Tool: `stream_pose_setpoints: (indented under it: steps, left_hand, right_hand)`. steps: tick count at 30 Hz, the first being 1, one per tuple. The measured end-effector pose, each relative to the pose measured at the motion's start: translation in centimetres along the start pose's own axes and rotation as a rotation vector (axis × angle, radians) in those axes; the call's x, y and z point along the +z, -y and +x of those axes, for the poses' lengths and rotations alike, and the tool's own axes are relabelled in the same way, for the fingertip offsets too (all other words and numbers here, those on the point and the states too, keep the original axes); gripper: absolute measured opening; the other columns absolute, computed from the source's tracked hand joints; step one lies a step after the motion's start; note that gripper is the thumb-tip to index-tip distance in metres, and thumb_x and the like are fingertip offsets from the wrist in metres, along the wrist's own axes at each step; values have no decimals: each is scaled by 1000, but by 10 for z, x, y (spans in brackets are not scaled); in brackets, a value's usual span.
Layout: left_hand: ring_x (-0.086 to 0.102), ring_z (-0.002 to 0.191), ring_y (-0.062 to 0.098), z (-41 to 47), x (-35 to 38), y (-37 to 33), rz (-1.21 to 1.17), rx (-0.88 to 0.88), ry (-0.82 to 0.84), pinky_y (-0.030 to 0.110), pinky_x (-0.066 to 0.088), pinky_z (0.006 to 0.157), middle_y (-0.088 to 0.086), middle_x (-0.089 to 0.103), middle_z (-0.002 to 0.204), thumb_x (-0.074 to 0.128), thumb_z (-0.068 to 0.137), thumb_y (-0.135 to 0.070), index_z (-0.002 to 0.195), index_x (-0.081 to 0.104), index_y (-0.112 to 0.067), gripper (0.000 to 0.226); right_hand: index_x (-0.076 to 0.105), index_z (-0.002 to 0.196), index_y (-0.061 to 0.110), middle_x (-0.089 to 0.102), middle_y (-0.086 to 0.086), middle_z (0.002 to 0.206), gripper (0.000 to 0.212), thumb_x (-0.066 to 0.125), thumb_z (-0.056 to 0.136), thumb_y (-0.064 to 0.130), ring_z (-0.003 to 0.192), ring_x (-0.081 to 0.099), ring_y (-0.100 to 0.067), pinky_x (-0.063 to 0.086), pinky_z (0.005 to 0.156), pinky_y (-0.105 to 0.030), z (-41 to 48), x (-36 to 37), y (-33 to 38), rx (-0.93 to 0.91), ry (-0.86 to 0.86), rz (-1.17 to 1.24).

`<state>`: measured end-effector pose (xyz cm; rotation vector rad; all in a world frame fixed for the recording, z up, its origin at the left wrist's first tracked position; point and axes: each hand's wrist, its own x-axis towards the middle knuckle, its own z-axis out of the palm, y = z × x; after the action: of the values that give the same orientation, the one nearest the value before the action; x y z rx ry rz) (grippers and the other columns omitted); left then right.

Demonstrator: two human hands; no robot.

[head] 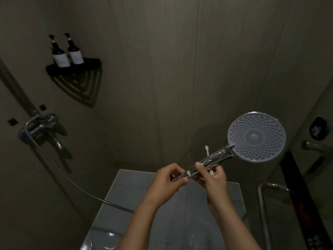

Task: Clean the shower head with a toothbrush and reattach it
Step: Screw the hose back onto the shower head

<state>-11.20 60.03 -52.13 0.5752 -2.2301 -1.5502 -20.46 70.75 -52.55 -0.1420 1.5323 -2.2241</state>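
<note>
Near centre, clamping head (pixel 256 137) handle and toothbrush (pixel 207 150) in curled right hand (pixel 215 179). Pinching hose (pixel 115 205) end between left hand (pixel 167 179) fingertips.

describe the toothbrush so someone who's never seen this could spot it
Find the round shower head at right and follow its chrome handle down to the right hand. The toothbrush is the thin stick crossing behind that handle, matte white where the handle is shiny.

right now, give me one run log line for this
left hand: pinches hose end | right hand: grips shower head handle plus toothbrush | spray face: toward camera
</note>
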Motion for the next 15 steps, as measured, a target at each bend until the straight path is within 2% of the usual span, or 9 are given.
stream_pose_setpoints:
  steps: [3,6,8,10,12,15]
  left_hand:
    - [55,57,4,-1,5,-2,69,40,-93,28,48,56,-6,65,76,77,71,-8,73,57,-24,26]
    - [57,67,-1,-1,7,-2,172,112,-128,20,45,63,-7,65,77,78,67,-10,71,53,-26,29]
    - [57,67,-1,-1,5,-2,169,108,-91,19,45,64,-6,66,78,75,70,-12,72,52,-26,27]
    - [57,62,3,-1,1,-4,72,64,22,24,48,63,-3,66,78,69,79,-14,77,56,-23,16]
    - [58,59,8,-1,-3,-5,-40,23,107,22,48,59,3,67,79,60,89,-8,86,58,-10,4]
    - [61,60,11,0,-5,-3,-126,28,106,22,50,60,9,67,81,58,89,1,87,55,-2,4]
  right_hand:
    - [56,89,9,65,-15,90,14,68,82,7,82,65,-25,55,72,-34,1,1,0,-11,-19,-7]
    - [54,92,6,64,-14,87,14,65,84,3,80,64,-24,57,60,-24,-2,2,3,3,-21,52]
    - [54,90,6,63,-13,86,13,64,84,1,78,63,-23,55,54,-20,-3,2,4,-1,-28,69]
    - [54,89,8,63,-12,86,12,64,84,1,76,63,-22,54,53,-20,-3,1,4,-8,-35,60]
    - [55,90,7,63,-12,85,12,64,84,1,72,65,-19,53,52,-19,-4,0,5,-5,-29,40]
    - [55,94,4,63,-11,82,12,63,85,1,63,67,-9,53,52,-19,-4,1,6,-6,4,41]
